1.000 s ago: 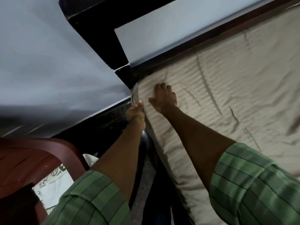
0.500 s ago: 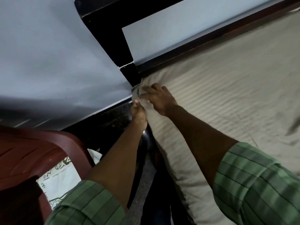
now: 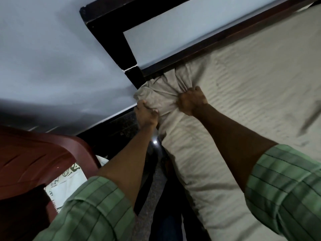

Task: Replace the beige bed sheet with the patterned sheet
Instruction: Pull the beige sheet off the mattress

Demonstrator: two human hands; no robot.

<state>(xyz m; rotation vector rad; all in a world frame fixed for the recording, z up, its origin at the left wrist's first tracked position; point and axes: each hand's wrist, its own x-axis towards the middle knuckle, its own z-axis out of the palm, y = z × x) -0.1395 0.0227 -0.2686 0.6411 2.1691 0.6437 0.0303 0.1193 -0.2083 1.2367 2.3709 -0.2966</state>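
The beige bed sheet (image 3: 251, 94), faintly striped, covers the mattress on the right. Its corner by the dark headboard post is bunched up into folds. My right hand (image 3: 192, 100) grips a fistful of that bunched cloth on top of the mattress corner. At the corner's side edge, just left of it, my left hand (image 3: 146, 114) grips the sheet as well. The patterned sheet (image 3: 69, 181), white with dark green motifs, lies low on the left, partly hidden under the red chair and my left sleeve.
A dark wooden headboard frame (image 3: 125, 54) runs along the pale blue wall. A red-brown plastic chair (image 3: 33, 162) stands at the lower left. A narrow strip of dark floor (image 3: 152, 197) lies between chair and mattress.
The sheet's corner has come off the mattress and is now gathered in folds. My right hand went from lying flat on the sheet to gripping it; my left hand kept its hold at the edge.
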